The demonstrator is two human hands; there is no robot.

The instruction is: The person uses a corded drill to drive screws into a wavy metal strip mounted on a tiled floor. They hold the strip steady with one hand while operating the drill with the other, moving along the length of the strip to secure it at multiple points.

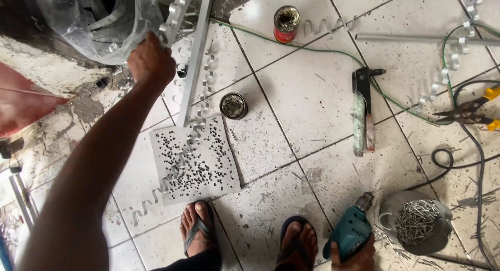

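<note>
My left hand is stretched out to the upper left and grips a wavy aluminium strip at the mouth of a clear plastic bag full of such strips. At the bottom right my right hand holds a teal electric drill, its bit pointing up and away from me. A straight aluminium bar lies just right of my left hand. Below it a grey board peppered with small dark holes rests on the tiled floor, a wavy strip lying across it. My two sandalled feet stand at the bottom edge.
A hand riveter lies mid-floor. A red can and a small round tin stand nearby. Yellow-handled snips, green and black cables, more wavy strips and a cut container of rivets sit to the right.
</note>
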